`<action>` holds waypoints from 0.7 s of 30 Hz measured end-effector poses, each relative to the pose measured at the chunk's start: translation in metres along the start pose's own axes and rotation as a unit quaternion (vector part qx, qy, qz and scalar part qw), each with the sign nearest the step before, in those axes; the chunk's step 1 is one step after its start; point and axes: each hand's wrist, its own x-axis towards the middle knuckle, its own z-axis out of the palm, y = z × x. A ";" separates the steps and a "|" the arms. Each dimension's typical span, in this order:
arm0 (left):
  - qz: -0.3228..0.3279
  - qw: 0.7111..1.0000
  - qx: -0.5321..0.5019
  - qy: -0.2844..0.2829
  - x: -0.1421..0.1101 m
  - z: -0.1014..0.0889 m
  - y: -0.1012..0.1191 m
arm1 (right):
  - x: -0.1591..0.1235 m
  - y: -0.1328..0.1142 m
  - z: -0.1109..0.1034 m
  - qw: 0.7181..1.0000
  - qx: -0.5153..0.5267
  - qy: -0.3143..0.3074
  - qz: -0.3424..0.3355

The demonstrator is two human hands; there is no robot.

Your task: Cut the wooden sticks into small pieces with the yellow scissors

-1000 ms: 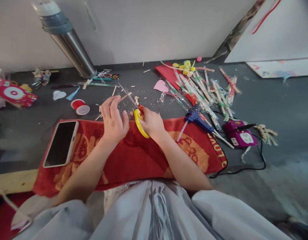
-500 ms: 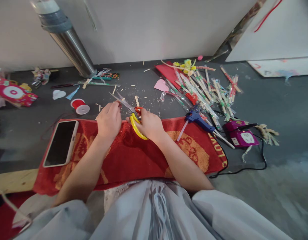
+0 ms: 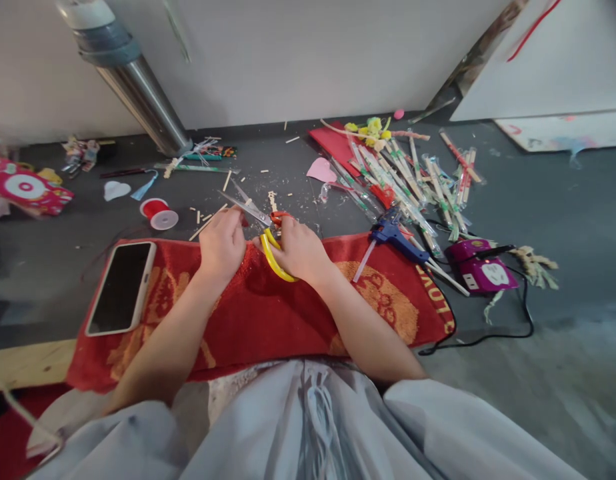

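Observation:
My right hand (image 3: 302, 248) is closed around a pair of scissors (image 3: 274, 257) with a yellow handle loop and some orange-red by the pivot. Their blades are parted and point up and to the left. My left hand (image 3: 223, 243) is just left of the blades, fingers curled together; what they hold, if anything, is hidden. A thin pale stick (image 3: 204, 227) shows at the left hand's far side; I cannot tell whether it is gripped. Short cut stick pieces and crumbs lie beyond the scissors. Both forearms rest over a red towel (image 3: 283, 320).
At left are a phone (image 3: 121, 288), a red thread spool (image 3: 159, 214) and a steel thermos (image 3: 145, 100). A blue glue gun (image 3: 395, 239), a heap of plastic-wrapped sticks (image 3: 393, 177), a purple socket block (image 3: 481, 268) and its black cord (image 3: 531, 320) lie at right.
My left hand has shifted slightly right and down, and more of the thin stick beside it now shows. My right hand and the scissors have barely moved.

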 end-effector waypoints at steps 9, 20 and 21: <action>0.024 0.999 0.036 -0.028 0.001 -0.005 0.000 | 0.000 -0.001 -0.001 1.000 0.007 0.010 0.001; 0.030 0.997 0.061 -0.036 0.003 -0.005 -0.002 | 0.001 -0.004 -0.007 0.998 0.032 -0.021 0.049; 0.030 0.997 0.065 -0.040 0.003 -0.004 -0.002 | 0.001 -0.005 -0.007 0.998 0.031 -0.023 0.052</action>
